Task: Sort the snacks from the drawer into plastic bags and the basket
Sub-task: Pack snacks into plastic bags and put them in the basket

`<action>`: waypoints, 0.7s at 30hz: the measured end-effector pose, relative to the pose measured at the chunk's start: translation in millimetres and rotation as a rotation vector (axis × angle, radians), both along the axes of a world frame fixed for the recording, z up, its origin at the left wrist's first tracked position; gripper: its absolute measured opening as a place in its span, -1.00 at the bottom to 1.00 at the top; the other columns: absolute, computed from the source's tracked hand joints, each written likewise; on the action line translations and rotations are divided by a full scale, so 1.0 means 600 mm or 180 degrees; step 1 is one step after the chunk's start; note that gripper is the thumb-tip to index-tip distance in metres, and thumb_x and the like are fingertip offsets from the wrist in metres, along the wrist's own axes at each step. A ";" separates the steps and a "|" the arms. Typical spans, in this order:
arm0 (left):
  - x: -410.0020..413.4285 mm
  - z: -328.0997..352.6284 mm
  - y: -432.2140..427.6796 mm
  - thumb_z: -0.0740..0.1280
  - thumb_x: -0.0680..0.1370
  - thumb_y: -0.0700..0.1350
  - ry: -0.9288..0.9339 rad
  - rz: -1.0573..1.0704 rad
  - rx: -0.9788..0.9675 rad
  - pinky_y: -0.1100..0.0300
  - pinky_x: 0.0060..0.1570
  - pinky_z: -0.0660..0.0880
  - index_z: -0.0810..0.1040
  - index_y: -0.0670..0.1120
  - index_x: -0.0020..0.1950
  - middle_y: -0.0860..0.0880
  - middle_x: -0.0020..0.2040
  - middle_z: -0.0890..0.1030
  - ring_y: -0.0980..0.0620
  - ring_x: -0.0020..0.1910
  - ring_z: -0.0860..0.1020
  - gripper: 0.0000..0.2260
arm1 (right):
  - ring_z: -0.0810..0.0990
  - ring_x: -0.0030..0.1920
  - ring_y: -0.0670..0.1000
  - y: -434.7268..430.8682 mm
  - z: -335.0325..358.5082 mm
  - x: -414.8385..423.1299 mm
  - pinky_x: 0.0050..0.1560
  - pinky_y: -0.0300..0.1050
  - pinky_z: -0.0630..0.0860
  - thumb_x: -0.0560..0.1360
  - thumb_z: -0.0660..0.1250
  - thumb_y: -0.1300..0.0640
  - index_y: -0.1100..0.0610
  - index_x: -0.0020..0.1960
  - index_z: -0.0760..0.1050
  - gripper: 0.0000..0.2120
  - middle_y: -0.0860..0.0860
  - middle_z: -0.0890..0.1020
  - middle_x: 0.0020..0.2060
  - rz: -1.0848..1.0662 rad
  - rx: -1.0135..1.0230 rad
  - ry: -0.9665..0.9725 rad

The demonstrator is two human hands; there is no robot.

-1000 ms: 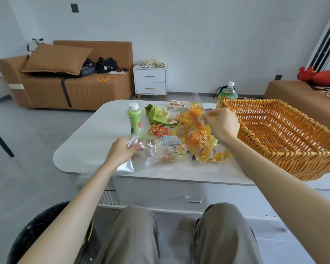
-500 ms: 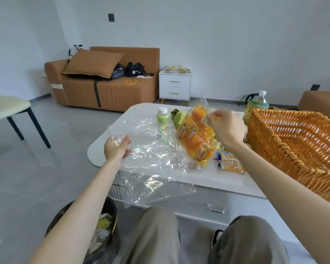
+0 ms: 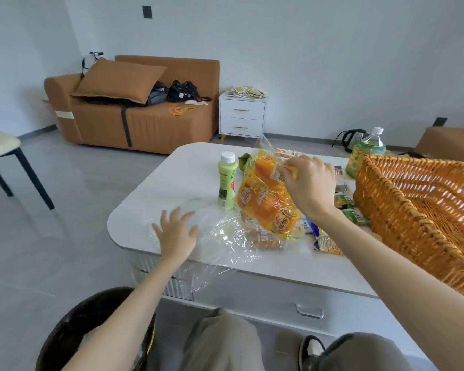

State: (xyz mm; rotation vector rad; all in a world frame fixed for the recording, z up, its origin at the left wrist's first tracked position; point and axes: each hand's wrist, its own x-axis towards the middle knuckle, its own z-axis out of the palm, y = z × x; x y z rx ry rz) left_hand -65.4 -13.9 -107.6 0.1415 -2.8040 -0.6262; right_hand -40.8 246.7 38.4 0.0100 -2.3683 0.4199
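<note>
My right hand (image 3: 307,184) pinches the top of a clear bag full of orange snack packs (image 3: 265,202) and holds it up over the white table (image 3: 172,180). My left hand (image 3: 176,231) is spread flat, fingers straight, on an empty clear plastic bag (image 3: 220,242) that lies across the table's near edge and hangs over it. A wicker basket (image 3: 413,210) stands at the right with nothing visible inside. Loose snacks lie between bag and basket: a bread pack (image 3: 265,241) under the plastic, a blue and orange pack (image 3: 327,245) and green packs (image 3: 348,207).
A light green bottle (image 3: 227,180) stands just left of the held bag. A large green drink bottle (image 3: 366,152) stands behind the basket. A black bin (image 3: 91,330) sits on the floor by my left knee. The table's drawer (image 3: 310,310) is closed below.
My left hand let go of the clear bag's edge and now lies flat on it, fingers spread. The bag has settled onto the table. My right hand keeps holding the orange snack bag up.
</note>
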 end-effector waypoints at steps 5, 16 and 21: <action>0.000 -0.023 0.051 -0.08 0.56 0.34 -0.1298 -0.0498 -0.0599 -0.43 0.36 -0.07 0.16 0.16 0.50 -0.02 0.52 0.21 -0.25 0.50 0.11 -0.45 | 0.56 0.05 0.14 0.009 0.001 0.003 0.09 0.01 0.31 0.57 0.28 0.03 0.10 0.01 0.66 -0.78 0.01 0.68 -0.01 0.0019 -0.0041 -0.0013; 0.015 0.112 0.157 0.15 0.62 0.02 0.0133 -0.0724 -0.0474 0.03 0.04 0.48 0.40 -0.02 0.39 -0.06 0.25 0.54 -0.11 0.15 0.54 -0.64 | 0.63 -0.10 0.08 0.133 0.103 0.053 -0.22 -0.10 0.51 0.56 0.28 -0.04 0.07 0.02 0.67 -0.75 0.00 0.70 -0.08 -0.0168 -0.0379 0.0254; 0.025 0.226 0.334 0.21 0.60 -0.03 0.0603 -0.1555 0.0146 0.22 -0.35 0.37 0.45 0.02 0.35 0.02 0.18 0.58 0.07 -0.25 0.55 -0.68 | 0.63 -0.07 0.11 0.245 0.160 0.078 -0.20 -0.16 0.43 0.57 0.29 -0.03 0.10 0.05 0.66 -0.74 0.03 0.70 -0.05 -0.0658 -0.0564 0.0530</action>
